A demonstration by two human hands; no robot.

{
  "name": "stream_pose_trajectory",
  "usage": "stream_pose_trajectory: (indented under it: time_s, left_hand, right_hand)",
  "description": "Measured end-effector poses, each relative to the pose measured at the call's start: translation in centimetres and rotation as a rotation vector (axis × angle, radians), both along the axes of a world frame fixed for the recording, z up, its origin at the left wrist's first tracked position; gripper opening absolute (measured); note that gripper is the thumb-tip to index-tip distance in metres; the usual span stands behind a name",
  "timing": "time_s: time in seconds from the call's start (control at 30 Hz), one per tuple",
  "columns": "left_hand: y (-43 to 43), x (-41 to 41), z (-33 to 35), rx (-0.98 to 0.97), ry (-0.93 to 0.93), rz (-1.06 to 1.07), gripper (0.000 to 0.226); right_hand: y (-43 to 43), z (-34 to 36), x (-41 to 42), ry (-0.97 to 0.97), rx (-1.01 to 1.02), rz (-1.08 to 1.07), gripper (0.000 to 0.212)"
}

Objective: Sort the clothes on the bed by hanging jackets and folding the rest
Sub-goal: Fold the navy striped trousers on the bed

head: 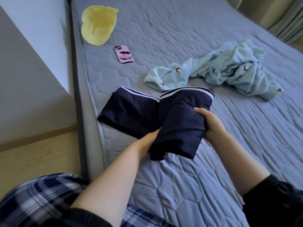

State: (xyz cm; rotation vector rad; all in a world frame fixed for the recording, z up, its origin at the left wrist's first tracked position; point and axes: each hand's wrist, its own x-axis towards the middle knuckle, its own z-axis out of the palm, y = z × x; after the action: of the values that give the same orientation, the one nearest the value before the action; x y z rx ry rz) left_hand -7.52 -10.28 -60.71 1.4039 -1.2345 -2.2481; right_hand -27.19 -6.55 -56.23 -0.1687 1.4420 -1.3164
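Starting at the left edge of the bed (180,30), we see a yellow cap (98,26) lying far off near the mattress border. A phone (124,54) in a pink case lies a little nearer to us, and neither belongs to the sorting.

Nearer and further right lies the navy garment (131,110), with white stripes along its far edge. Its left part lies flat at the mattress edge. Its right part is doubled over and raised slightly between our hands.

Our left hand (147,143) grips the near-left corner of that doubled part, its fingers tucked under the cloth and out of sight. Our right hand (211,123) clamps the right side, thumb on top and fingers curled beneath.

The long axis of the held part runs from us toward the striped edge, leaning a little rightward. The flat part lies directly to its left, on the left hand's side, and the two meet along the middle seam.

We judge that the next fold goes leftward over that seam. The right hand would carry the cloth across, and the left hand, being nearer, would steady it.

Further right and farther away, a pale blue garment (221,71) lies crumpled and not yet folded, just touching the navy stripes.
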Motion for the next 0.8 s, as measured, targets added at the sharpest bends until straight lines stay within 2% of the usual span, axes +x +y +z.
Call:
stream_pose_trajectory:
  time_s: [0.07, 0.13, 0.23, 0.3, 0.37, 0.47, 0.53, 0.57, 0.63, 0.73, 0.77, 0.8]
  left_hand:
    - [1.0, -1.0, 0.5, 0.25, 0.124, 0.04, 0.042]
    - [1.5, -1.2, 0.8, 0.324, 0.158, -0.015, 0.051]
    - [0.6, 0.7, 1.1, 0.309, 0.115, 0.056, 0.041]
    - [-1.4, 3.1, 1.0, 0.255, 0.183, 0.163, 0.037]
    - [-4.0, 5.7, 1.1, 0.189, 0.303, 0.246, 0.048]
    - [-7.1, 8.7, 1.3, 0.127, 0.383, 0.348, 0.059]
    - [-7.9, 9.8, 1.1, 0.098, 0.286, 0.393, 0.058]
    - [-8.0, 10.0, 0.9, 0.08, 0.199, 0.414, 0.055]
    - [-8.4, 10.3, 0.4, -0.018, -0.036, 0.469, 0.05]
    - [-9.2, 10.4, 0.1, -0.355, -0.363, 0.383, 0.05]
    - [-9.2, 10.1, 0.3, -0.422, -0.414, 0.316, 0.053]
    - [-9.1, 9.6, 0.4, -0.447, -0.43, 0.267, 0.055]
  right_hand:
    - [-1.1, 2.5, 0.5, 0.052, -0.016, -0.004, 0.024]
    - [-1.9, 4.2, 1.0, 0.16, -0.023, -0.053, 0.026]
    - [-3.0, 5.2, 2.6, 0.288, -0.071, -0.126, 0.009]
    - [-4.2, 5.1, 4.7, 0.335, -0.083, -0.114, 0.011]
    - [-5.8, 4.5, 7.4, 0.394, -0.112, -0.085, 0.014]
    - [-7.9, 3.5, 11.9, 0.406, -0.148, 0.173, 0.029]
    - [-8.8, 2.0, 13.6, 0.436, -0.12, 0.354, 0.053]
    - [-8.9, 1.2, 13.7, 0.499, -0.108, 0.361, 0.057]
    - [-9.0, -0.4, 12.4, 0.692, -0.091, 0.262, 0.054]
    - [-8.5, -3.1, 8.6, 0.927, 0.041, 0.137, 0.049]
    - [-8.1, -4.3, 7.3, 0.916, 0.109, 0.133, 0.051]
    - [-7.7, -5.5, 6.3, 0.815, 0.177, 0.15, 0.054]
